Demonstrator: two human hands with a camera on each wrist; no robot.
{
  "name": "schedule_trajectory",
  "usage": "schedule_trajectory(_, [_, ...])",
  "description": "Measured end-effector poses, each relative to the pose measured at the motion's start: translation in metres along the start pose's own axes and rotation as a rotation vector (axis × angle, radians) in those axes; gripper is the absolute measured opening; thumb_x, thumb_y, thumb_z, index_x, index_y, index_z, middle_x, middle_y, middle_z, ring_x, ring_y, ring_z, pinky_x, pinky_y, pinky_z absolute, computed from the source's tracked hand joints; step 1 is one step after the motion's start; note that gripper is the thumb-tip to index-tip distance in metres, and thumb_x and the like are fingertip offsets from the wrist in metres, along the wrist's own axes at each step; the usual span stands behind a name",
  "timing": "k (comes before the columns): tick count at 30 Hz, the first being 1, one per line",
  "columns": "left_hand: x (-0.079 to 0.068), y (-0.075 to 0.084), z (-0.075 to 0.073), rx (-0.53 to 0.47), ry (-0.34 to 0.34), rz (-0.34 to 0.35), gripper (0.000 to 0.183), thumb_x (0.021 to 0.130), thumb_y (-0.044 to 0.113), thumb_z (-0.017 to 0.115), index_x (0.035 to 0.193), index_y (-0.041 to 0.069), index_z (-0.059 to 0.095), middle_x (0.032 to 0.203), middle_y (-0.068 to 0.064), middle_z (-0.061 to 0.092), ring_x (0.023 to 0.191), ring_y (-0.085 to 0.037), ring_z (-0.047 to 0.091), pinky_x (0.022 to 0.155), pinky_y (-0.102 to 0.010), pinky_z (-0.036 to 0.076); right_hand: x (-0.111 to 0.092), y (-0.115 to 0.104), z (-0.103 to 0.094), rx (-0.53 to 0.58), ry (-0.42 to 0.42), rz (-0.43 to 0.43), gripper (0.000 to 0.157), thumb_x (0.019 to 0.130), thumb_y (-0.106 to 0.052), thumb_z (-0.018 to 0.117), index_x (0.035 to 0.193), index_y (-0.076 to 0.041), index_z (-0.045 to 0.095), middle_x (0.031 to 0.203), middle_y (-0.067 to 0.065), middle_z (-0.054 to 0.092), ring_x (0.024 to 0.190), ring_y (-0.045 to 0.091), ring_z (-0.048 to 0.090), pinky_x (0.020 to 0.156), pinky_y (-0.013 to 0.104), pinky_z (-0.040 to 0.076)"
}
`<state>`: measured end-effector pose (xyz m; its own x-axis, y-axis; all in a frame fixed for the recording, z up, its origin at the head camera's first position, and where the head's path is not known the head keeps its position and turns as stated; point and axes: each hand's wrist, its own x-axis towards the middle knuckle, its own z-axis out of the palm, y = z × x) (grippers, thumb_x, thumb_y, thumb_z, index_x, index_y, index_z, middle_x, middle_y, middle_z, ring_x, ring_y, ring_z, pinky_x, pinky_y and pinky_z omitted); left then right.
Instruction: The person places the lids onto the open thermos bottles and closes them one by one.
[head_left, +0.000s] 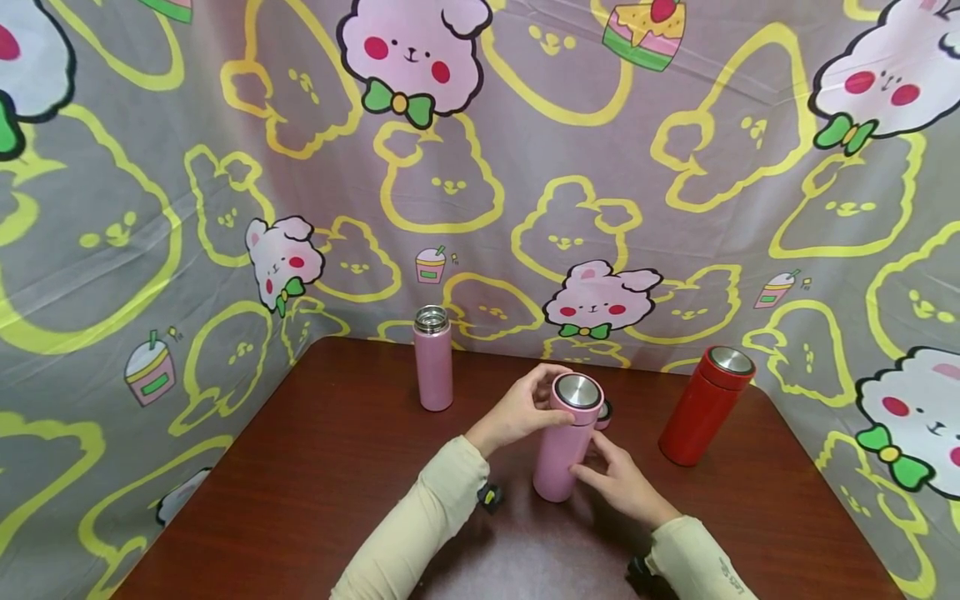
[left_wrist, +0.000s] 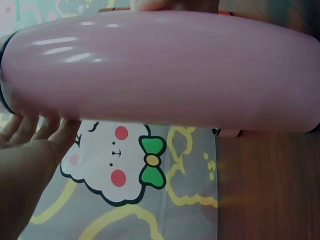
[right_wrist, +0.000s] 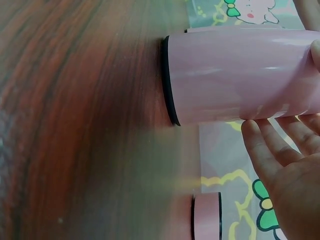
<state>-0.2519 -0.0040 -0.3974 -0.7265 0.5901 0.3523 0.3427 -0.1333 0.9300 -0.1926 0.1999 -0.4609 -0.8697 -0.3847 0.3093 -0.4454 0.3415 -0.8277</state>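
Observation:
A pink thermos bottle point(head_left: 558, 454) with a steel-topped lid stands in front of me, leaning slightly, its lower end close over the table. My left hand point(head_left: 521, 408) grips it at the lid end, thumb across the near side and fingers behind. Lower down, my right hand point(head_left: 626, 483) holds its right side between thumb and fingers. The same bottle point(left_wrist: 160, 70) fills the top of the left wrist view. In the right wrist view, the fingers point(right_wrist: 265, 145) of my right hand lie along the bottle point(right_wrist: 240, 75), and its black base ring shows.
A loose pink lid point(head_left: 604, 414) lies behind the held bottle, partly hidden by it. Back left stands a second pink thermos point(head_left: 434, 367), uncapped, its steel mouth showing. A red thermos point(head_left: 705, 408) with its lid on is at the right. Patterned cloth point(head_left: 480, 183) hangs behind the brown table point(head_left: 300, 467).

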Motion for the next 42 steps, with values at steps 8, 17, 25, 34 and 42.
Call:
schedule_trajectory(8, [0.006,-0.011,-0.014,-0.056,-0.178,0.009,0.059,0.088,0.020,0.068,0.139,0.004,0.041,0.124,-0.009,0.056,0.111,-0.013,0.052,0.094,-0.031,0.043,0.001,-0.003,-0.001,0.036,-0.016,0.016,0.058,0.085,-0.008,0.070,0.134,0.004,0.042,0.118,0.019,0.060,0.105,0.011,0.058,0.088,0.056,0.044])
schedule_trajectory(17, [0.015,-0.022,-0.022,-0.055,-0.321,0.030,0.091,0.078,0.062,0.062,0.144,0.006,0.034,0.131,-0.009,0.052,0.118,-0.013,0.049,0.099,-0.034,0.040,0.002,-0.003,-0.002,0.047,-0.037,0.045,0.057,0.085,-0.010,0.070,0.133,0.004,0.043,0.118,0.019,0.060,0.104,0.011,0.058,0.089,0.056,0.043])
schedule_trajectory(25, [0.013,-0.021,-0.023,-0.130,-0.334,0.005,0.094,0.080,0.060,0.062,0.147,0.004,0.028,0.139,-0.013,0.045,0.125,-0.015,0.044,0.102,-0.035,0.037,0.002,0.006,-0.001,0.035,-0.043,0.018,0.057,0.086,-0.009,0.069,0.134,0.004,0.042,0.118,0.019,0.060,0.105,0.011,0.058,0.088,0.051,0.046])
schedule_trajectory(34, [0.002,-0.005,-0.022,-0.029,-0.218,-0.013,0.070,0.088,0.035,0.067,0.145,0.009,0.035,0.133,-0.005,0.051,0.122,-0.014,0.046,0.100,-0.033,0.038,0.002,0.031,0.001,0.030,-0.020,-0.008,0.057,0.086,-0.013,0.069,0.136,-0.005,0.043,0.118,0.011,0.061,0.105,0.013,0.059,0.088,0.043,0.048])
schedule_trajectory(42, [-0.007,0.014,-0.006,0.281,0.001,-0.045,0.065,0.083,0.019,0.074,0.140,0.011,0.044,0.123,-0.001,0.057,0.108,-0.011,0.054,0.087,-0.026,0.047,0.001,0.029,0.001,0.028,-0.020,-0.075,0.047,0.087,-0.010,0.068,0.130,-0.003,0.049,0.113,0.009,0.063,0.103,0.012,0.059,0.086,0.036,0.050])
